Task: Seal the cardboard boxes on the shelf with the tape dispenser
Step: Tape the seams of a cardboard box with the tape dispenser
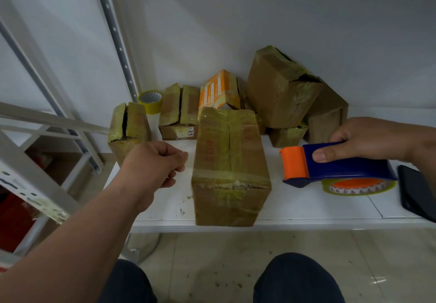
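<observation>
Blue plastic fills the right hand (372, 138): the fingers (324, 155) are wrapped over the top of the tape dispenser (339, 165), thumb pressed on its near side, the grip firm. The orange blade guard faces left toward the front box (230, 163); the yellowish roll sits under the body, resting on or just above the shelf (306, 206). The dispenser reads as rigid and light, best held across the body as it is now, clear of the cutter end.

The left hand (155, 163) is curled into a loose fist just beside the left side of the front box. A faint sheen runs between knuckles and box; whether a strand of tape is pinched there cannot be told.

The front box stands at the shelf's front edge, already wrapped in glossy tape, with a torn seam across its near top edge. Judged stiff but dented, slick under the tape, and light enough to shift under one hand; it wants steadying on a flat side while tape is drawn over it.

Left of it, the split box (128, 128) gapes at its top. Behind lie the rear boxes (280, 87), several with open seams, and a spare tape roll (151, 100). A dark phone (417, 191) lies at the right edge.
</observation>
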`<state>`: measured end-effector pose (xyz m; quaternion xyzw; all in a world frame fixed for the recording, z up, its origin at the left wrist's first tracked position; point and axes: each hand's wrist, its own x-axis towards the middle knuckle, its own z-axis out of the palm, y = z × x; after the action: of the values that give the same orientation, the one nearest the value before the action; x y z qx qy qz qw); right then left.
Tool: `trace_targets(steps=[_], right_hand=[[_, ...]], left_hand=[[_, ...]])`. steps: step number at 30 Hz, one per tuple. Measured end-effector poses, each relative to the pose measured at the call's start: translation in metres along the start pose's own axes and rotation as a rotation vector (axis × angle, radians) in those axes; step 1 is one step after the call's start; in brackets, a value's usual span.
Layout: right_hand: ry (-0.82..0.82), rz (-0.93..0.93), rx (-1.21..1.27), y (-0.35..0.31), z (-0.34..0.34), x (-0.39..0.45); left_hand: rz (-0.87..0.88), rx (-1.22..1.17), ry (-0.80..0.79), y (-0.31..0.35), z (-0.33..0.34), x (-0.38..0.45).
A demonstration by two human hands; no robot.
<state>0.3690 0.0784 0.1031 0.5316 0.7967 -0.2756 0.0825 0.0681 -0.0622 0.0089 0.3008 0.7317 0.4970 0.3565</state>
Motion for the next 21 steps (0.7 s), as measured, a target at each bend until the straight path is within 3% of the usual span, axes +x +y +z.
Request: trace_targets(steps=[8, 13, 18, 21], right_hand=[[-0.063, 0.034, -0.090, -0.008, 0.005, 0.012], [-0.101, 0.035, -0.137, -0.013, 0.013, 0.019], [-0.117, 0.045, -0.104, -0.011, 0.017, 0.023], [-0.116, 0.052, -0.057, -0.004, 0.021, 0.025]], left_hand=[[-0.045, 0.065, -0.026, -0.009, 0.007, 0.001], [-0.138, -0.014, -0.028, -0.019, 0.012, -0.006], [-0.141, -0.002, 0.001, -0.021, 0.018, -0.019], [-0.189, 0.068, -0.075, -0.025, 0.023, -0.026]])
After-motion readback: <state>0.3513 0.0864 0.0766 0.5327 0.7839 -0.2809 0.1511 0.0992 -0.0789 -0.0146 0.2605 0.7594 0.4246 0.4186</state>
